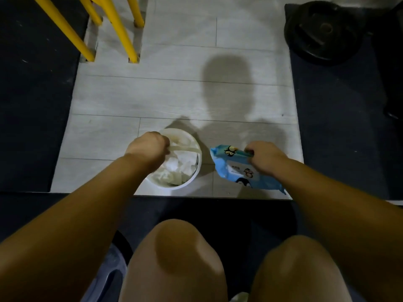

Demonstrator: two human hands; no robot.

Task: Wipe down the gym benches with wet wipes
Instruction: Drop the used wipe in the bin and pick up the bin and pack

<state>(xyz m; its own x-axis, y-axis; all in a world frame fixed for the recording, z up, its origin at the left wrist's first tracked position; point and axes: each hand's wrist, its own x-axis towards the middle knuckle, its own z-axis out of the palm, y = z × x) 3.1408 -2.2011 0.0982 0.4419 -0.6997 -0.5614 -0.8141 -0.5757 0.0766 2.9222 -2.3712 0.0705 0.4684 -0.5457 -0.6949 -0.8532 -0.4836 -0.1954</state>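
A small white bucket [194, 172] stands on the pale floor and holds several crumpled white wipes [183, 165]. My left hand [148, 149] is closed over the bucket's left rim, fingers curled around its white handle. To the right lies a blue wet-wipe pack [234, 168] with penguin pictures. My right hand [265, 156] rests on the pack and pinches its top edge. No bench surface is in view.
Yellow metal frame legs [128, 40] stand at the back left. A black weight plate [320, 29] lies on dark matting [340, 118] at the back right. Dark matting [32, 101] also borders the left. My bare knees [183, 247] fill the foreground.
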